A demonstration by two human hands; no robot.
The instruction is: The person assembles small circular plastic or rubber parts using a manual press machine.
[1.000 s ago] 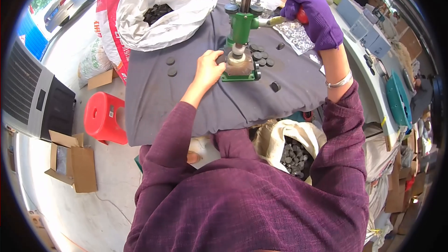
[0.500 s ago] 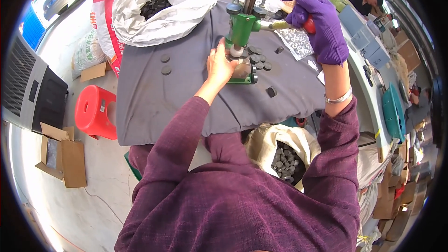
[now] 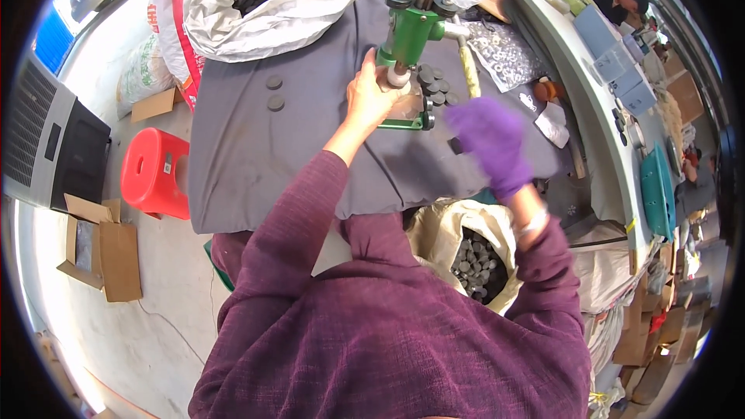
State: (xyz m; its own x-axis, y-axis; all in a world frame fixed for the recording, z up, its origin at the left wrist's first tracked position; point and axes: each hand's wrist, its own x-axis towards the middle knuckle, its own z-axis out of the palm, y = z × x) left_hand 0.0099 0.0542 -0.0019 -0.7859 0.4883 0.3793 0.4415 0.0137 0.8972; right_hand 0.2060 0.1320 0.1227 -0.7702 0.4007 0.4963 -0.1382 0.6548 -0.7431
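A green hand press [image 3: 410, 37] with a metal top plate stands at the far middle of the cloth-covered table. My bare left hand [image 3: 371, 95] is closed at its base, fingers curled beside the white plunger tip [image 3: 398, 76]; what they pinch is hidden. My right hand [image 3: 490, 141], in a purple glove and smeared by motion, is at the lower end of the press's yellowish lever [image 3: 469, 70], closed round its end. Several dark round discs [image 3: 438, 87] lie right of the press, and another dark piece [image 3: 455, 144] is beside the glove.
A white sack [image 3: 310, 19] of dark pieces stands at the far left; a beige sack [image 3: 434, 237] of grey discs is near my lap. Two discs [image 3: 275, 102] lie left. A bag of small rings [image 3: 504, 54] lies right. A red stool [image 3: 155, 172] stands on the floor.
My right hand has swung the lever down and toward me, from the far right to the near side of the press. My left hand stays at the press.
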